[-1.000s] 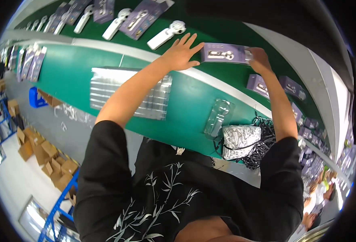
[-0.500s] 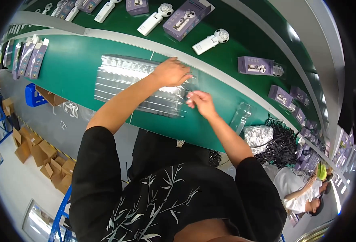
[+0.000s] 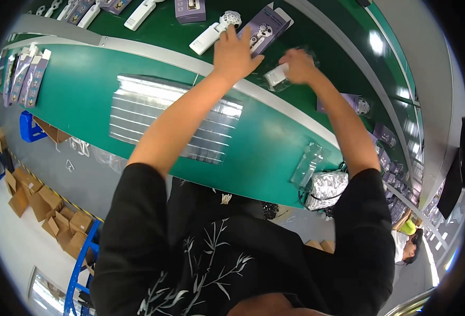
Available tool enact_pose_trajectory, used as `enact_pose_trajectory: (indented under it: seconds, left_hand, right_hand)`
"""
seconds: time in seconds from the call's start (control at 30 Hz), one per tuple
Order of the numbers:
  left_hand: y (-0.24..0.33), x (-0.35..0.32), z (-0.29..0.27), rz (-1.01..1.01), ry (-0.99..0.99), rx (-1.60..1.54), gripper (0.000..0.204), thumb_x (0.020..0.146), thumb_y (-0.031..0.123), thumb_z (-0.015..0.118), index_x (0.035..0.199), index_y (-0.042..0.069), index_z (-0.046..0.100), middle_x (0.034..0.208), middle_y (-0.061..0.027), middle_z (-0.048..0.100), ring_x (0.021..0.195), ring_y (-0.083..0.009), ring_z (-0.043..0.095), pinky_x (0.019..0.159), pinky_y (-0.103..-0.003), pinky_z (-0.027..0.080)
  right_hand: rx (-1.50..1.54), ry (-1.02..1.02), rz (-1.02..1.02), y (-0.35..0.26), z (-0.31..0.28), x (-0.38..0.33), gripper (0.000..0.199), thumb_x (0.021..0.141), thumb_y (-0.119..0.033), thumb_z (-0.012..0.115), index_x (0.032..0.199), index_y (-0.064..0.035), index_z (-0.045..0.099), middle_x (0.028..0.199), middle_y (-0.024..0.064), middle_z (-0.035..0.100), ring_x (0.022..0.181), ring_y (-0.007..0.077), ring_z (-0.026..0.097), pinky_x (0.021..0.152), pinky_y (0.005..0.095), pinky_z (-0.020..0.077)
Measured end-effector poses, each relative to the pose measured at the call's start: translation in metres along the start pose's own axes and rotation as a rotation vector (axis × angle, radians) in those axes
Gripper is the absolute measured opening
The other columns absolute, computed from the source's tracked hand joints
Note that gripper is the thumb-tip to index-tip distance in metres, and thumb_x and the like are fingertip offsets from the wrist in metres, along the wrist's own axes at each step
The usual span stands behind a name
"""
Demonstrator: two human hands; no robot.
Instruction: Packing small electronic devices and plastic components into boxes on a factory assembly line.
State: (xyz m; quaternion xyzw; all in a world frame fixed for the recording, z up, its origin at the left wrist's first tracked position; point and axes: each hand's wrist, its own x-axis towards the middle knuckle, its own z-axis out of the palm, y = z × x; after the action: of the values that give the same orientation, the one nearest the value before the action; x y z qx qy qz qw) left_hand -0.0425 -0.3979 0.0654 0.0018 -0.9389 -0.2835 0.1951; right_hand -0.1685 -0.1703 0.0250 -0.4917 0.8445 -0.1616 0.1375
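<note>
My left hand (image 3: 234, 57) is stretched over the far shelf with its fingers apart. It lies between a white handheld fan (image 3: 207, 39) and a purple box (image 3: 274, 26) with a fan pictured on it; whether it touches either I cannot tell. Closed around another white handheld fan (image 3: 276, 76) is my right hand (image 3: 298, 66), hiding the fan's head. Thin clear plastic shows around that fan and hand. A stack of clear plastic bags (image 3: 190, 134) lies flat on the green table, below my forearms.
Purple boxes (image 3: 34, 79) stand at the table's left end. A metal rail (image 3: 153, 51) divides the green table (image 3: 266, 152) from the shelf. At right lie a clear plastic tray (image 3: 310, 162) and a silver wrapped bundle (image 3: 328, 188). A co-worker (image 3: 408, 245) is far right.
Both hands have moved from the bag stack to the far shelf. My right hand has taken hold of the white handheld fan, with clear plastic now around it.
</note>
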Motion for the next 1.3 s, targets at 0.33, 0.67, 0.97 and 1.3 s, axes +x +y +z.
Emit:
enact_pose_trajectory:
  seconds: [0.33,0.67,0.97,1.3]
  left_hand:
    - [0.008,-0.005,0.001,0.191,-0.544,0.24,0.078,0.078,0.022,0.069,0.147,0.01,0.034,0.127,-0.022,0.048,0.111,-0.0373,0.052,0.095,-0.049,0.041]
    - [0.03,0.01,0.044,0.507,-0.147,0.035,0.053,0.086,0.032,0.064,0.134,0.011,0.052,0.128,-0.0197,0.052,0.11,-0.0361,0.054,0.096,-0.049,0.042]
    - [-0.017,-0.112,-0.06,0.137,-0.678,0.08,0.035,0.095,0.033,0.054,0.074,0.006,0.065,0.067,-0.0077,0.062,0.079,-0.0332,0.062,0.083,-0.048,0.046]
    - [-0.094,-0.072,-0.087,-0.097,-0.144,-0.15,0.031,0.091,0.032,0.06,0.101,0.002,0.066,0.11,-0.0184,0.064,0.101,-0.0358,0.059,0.088,-0.046,0.047]
  right_hand:
    - [-0.469,-0.116,0.306,0.009,-0.105,-0.1,0.039,0.063,-0.021,0.076,0.098,-0.0086,0.065,0.094,0.0148,0.064,0.094,0.0319,0.062,0.084,0.0436,0.0501]
    - [-0.101,0.238,0.659,0.023,-0.049,-0.179,0.018,0.086,-0.013,0.061,0.099,-0.0033,0.068,0.105,0.0164,0.068,0.098,0.0349,0.064,0.086,0.0414,0.0513]
    - [1.468,-0.263,0.621,-0.263,0.119,-0.06,0.022,0.097,-0.018,0.059,0.106,0.0,0.067,0.094,0.0071,0.071,0.084,0.0158,0.067,0.069,0.0287,0.0536]
    - [0.682,0.375,0.947,-0.142,-0.041,0.056,0.041,0.095,-0.032,0.056,0.064,-0.0064,0.061,0.05,0.0046,0.049,0.045,0.0108,0.047,0.045,0.027,0.0375]
